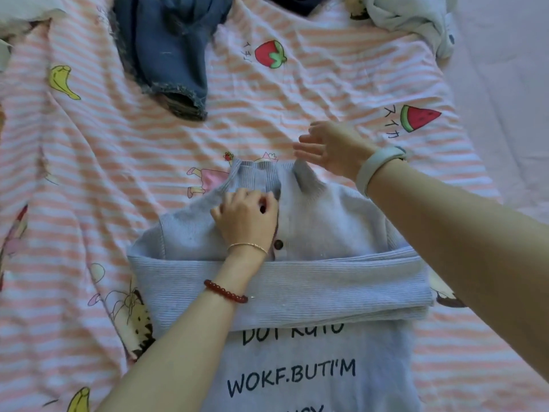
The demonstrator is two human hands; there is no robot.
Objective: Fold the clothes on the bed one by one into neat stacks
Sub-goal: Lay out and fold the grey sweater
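Nearest us lies a pale printed shirt (297, 376) with dark lettering, at 6 o'clock, its upper edge covered by the light blue cardigan (326, 227). We see our left hand (248, 217) reaching in from 7 o'clock, fingers curled and pinching the cardigan's front edge just below the ribbed collar (258, 176). Our right hand (329, 147) comes from 3 o'clock and hovers with fingers straight and relaxed, just above the collar's right side, holding nothing. The cardigan sits mid-bed, its collar pointing to 12 o'clock and its long axis running 12 to 6; a folded sleeve (282, 286) crosses it from 9 to 3 o'clock. Under it all spreads the striped fruit-print sheet (312, 93). Blue jeans (166, 49) lie crumpled at 11 o'clock, and a pale garment (416, 16) is bunched at 1 o'clock, both well apart from the cardigan.
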